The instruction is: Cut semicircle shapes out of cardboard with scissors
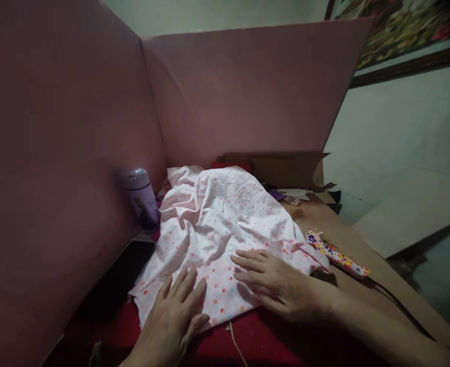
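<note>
A crumpled white cloth with pink and red dots (pixel 217 224) lies heaped on a red-covered surface (pixel 255 341). My left hand (pixel 175 316) rests flat on the cloth's near edge, fingers stretched out and slightly apart. My right hand (pixel 271 283) lies flat on the cloth just to the right, fingers extended and pointing left. Neither hand holds anything.
A pink board (pixel 244 92) screens the back and left. A lilac bottle (pixel 143 196) stands at the left by the cloth. A flowered object with a black cord (pixel 338 255) lies right of the cloth on brown card (pixel 347 229). A cardboard box (pixel 286 171) sits behind. A dark flat item (pixel 121 275) lies at the left.
</note>
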